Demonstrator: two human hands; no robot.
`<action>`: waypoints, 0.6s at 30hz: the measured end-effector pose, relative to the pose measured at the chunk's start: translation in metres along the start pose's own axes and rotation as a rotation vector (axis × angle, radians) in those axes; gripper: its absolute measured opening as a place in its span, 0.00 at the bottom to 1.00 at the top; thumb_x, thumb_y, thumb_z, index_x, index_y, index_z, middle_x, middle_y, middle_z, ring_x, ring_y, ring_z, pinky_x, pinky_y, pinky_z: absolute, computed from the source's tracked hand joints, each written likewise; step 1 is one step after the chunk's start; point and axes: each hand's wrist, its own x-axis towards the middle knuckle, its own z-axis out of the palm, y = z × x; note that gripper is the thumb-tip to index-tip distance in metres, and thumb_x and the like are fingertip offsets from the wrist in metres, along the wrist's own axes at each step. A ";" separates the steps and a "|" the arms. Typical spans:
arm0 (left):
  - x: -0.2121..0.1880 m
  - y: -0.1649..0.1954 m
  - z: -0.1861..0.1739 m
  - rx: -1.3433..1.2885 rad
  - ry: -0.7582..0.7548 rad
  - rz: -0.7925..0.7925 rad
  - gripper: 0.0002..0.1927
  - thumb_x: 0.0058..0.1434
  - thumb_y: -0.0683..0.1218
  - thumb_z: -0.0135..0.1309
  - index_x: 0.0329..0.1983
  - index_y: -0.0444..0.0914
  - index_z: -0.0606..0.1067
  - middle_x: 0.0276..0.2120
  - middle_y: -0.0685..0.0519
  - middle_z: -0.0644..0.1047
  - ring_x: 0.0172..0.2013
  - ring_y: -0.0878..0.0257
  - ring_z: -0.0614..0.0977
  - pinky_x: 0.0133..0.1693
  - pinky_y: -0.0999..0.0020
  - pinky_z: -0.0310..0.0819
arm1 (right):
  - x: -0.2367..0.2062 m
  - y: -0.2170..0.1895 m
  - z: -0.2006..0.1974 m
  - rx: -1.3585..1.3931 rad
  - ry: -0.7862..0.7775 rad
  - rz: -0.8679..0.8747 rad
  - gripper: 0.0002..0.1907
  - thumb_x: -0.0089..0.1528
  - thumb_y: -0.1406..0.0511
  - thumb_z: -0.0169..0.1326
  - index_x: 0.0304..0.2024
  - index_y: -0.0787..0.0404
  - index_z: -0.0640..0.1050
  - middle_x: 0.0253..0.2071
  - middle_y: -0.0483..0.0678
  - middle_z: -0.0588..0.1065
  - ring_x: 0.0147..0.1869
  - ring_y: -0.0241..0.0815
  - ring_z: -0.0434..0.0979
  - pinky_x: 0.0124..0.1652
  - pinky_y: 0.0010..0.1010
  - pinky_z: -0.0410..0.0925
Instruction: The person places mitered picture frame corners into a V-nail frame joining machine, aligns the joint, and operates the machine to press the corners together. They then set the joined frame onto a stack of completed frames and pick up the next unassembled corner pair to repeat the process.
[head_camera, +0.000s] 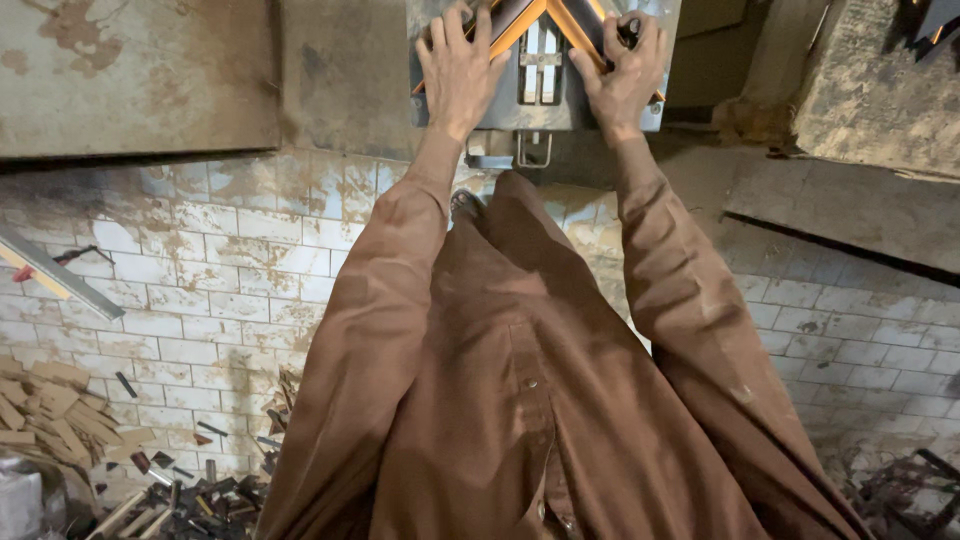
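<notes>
At the top centre, a grey metal machine table (540, 110) carries two orange-edged dark strips (525, 22) that meet in a pointed corner. My left hand (458, 70) presses flat on the left strip, fingers spread. On the right strip my right hand (625, 72) is pressing down with curled fingers. Both arms reach forward in brown sleeves, and a brown garment fills the lower middle of the view. A sandalled foot (465, 205) peeks out below the machine.
A stained tiled floor (200, 300) lies below. Wooden offcuts (55, 410) and dark scraps (190, 495) are heaped at bottom left. A long metal strip (60, 275) lies at the left. Stained slabs stand at upper left and upper right.
</notes>
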 end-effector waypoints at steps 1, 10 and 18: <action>0.000 0.000 0.001 0.007 0.013 0.001 0.32 0.59 0.59 0.64 0.61 0.41 0.70 0.54 0.47 0.67 0.52 0.49 0.69 0.49 0.45 0.62 | 0.001 0.000 0.002 -0.028 0.030 -0.026 0.33 0.58 0.45 0.73 0.52 0.63 0.83 0.50 0.52 0.70 0.49 0.50 0.68 0.46 0.43 0.65; 0.001 -0.003 0.012 0.005 -0.022 -0.017 0.34 0.59 0.59 0.65 0.64 0.39 0.71 0.52 0.48 0.68 0.51 0.50 0.69 0.49 0.46 0.63 | -0.008 0.003 0.004 0.023 0.035 -0.023 0.29 0.59 0.51 0.75 0.53 0.63 0.83 0.52 0.49 0.70 0.51 0.50 0.67 0.48 0.43 0.65; 0.002 -0.004 0.015 0.052 -0.009 0.013 0.31 0.61 0.60 0.64 0.61 0.40 0.71 0.52 0.47 0.68 0.50 0.49 0.69 0.48 0.45 0.63 | -0.010 0.013 0.014 0.007 0.038 -0.041 0.29 0.61 0.50 0.73 0.54 0.64 0.83 0.52 0.50 0.70 0.52 0.52 0.67 0.48 0.44 0.65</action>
